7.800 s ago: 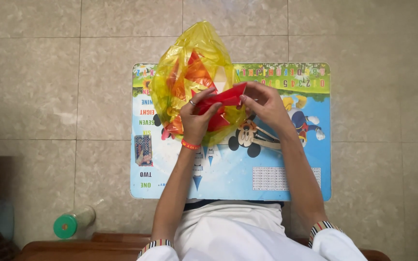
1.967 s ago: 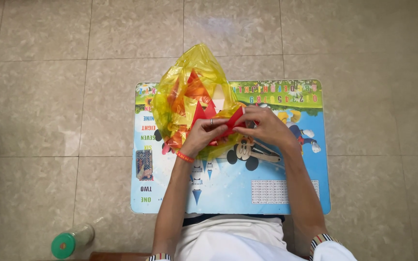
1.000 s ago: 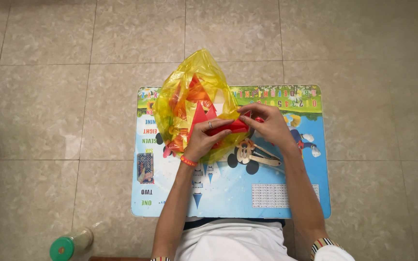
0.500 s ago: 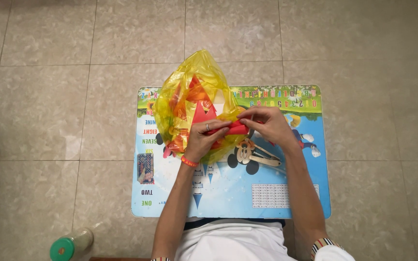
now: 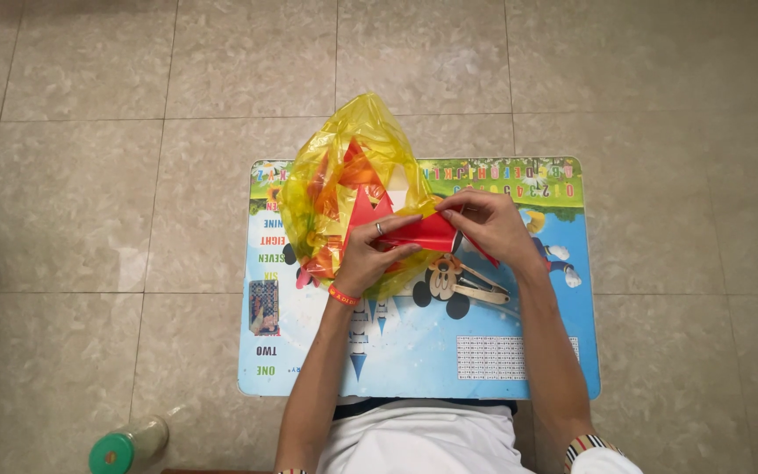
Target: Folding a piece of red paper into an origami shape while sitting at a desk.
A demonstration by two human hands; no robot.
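Both hands hold the red paper point(image 5: 427, 233) over the small table point(image 5: 519, 351), beside the yellow bag point(image 5: 335, 167): left hand point(image 5: 370, 254) should keep it steady while right hand point(image 5: 484, 224) presses the fold evenly.

bag point(image 5: 344, 189) on table point(image 5: 528, 351), left | stapler point(image 5: 475, 285) right of bag | bottle point(image 5: 126, 445) on floor point(image 5: 89, 132)
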